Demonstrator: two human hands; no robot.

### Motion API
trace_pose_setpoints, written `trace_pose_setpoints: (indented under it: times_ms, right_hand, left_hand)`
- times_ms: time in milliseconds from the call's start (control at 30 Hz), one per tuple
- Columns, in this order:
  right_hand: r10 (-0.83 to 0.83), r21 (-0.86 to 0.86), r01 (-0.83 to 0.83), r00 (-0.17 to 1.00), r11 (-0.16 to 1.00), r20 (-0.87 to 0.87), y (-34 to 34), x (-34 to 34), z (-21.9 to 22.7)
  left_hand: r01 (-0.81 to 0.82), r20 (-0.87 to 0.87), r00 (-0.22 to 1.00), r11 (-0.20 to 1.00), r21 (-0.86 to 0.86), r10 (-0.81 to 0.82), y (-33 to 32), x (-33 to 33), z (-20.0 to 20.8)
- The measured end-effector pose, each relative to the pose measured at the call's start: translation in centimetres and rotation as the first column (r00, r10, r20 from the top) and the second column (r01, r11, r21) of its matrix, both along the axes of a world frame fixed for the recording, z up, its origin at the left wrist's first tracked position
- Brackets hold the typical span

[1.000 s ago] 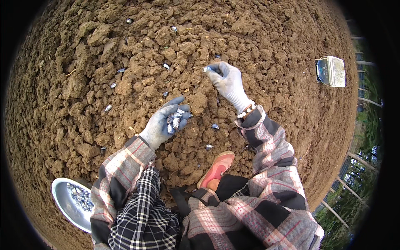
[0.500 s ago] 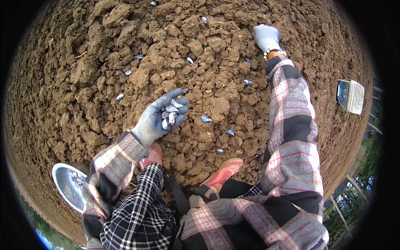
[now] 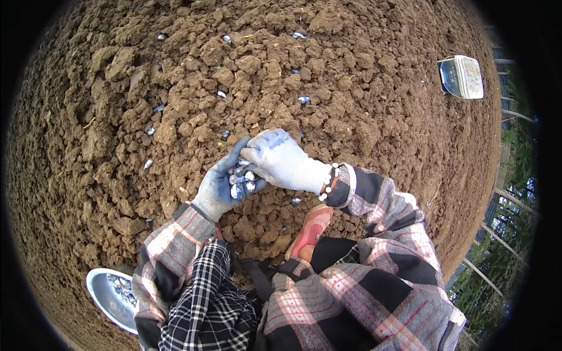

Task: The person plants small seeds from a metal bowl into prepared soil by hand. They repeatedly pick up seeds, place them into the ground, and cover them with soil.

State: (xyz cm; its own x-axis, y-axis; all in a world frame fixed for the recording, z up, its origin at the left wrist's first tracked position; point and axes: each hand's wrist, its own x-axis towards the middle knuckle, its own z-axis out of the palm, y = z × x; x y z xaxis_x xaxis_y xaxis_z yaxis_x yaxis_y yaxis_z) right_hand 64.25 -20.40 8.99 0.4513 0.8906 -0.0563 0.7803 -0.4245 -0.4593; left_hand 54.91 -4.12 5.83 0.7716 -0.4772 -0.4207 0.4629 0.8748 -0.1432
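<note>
Several white garlic cloves [image 3: 239, 183] stained blue lie in the cupped palm of my gloved left hand [image 3: 215, 190], its fingers curled around them. My gloved right hand [image 3: 281, 161] reaches over from the right and touches the left hand's fingers and thumb. The right hand's fingers are bent together, and their tips are hidden, so what they pinch cannot be seen. More blue-stained cloves lie apart on the lumpy brown soil, one of them [image 3: 303, 100] beyond my hands, another [image 3: 148, 164] to their left.
A metal bowl [image 3: 96, 291] holding more cloves stands by my left forearm. A clear box with a whitish lid [image 3: 470, 77] sits on the soil at the far right. My pink shoe [image 3: 310, 231] is planted just below my hands. Posts and a fence border the right side.
My right hand has come back from the soil at the far right to my left hand. The view has shifted to the right and forward; the left hand still cups the cloves.
</note>
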Motion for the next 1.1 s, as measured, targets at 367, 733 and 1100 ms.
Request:
trace_pose_setpoints:
  times_ms: [367, 733, 1100]
  right_hand:
    - [-0.524, -0.335, 0.506, 0.851, 0.795, 0.043, -22.3, 1.9, 10.7]
    - [-0.666, -0.318, 0.749, 0.662, 0.581, 0.344, -33.3, -10.4, 3.8]
    - [-0.259, -0.494, 0.426, 0.891, 0.757, 0.372, -30.0, -4.0, 1.6]
  left_hand:
    - [0.381, -0.131, 0.92, 0.922, 0.068, -0.37, -5.2, -3.2, 2.2]
    - [0.591, -0.272, 0.805, 0.746, 0.307, -0.527, -4.5, -2.9, 5.5]
    - [0.601, -0.14, 0.788, 0.7, 0.387, -0.599, -12.1, 1.4, 8.9]
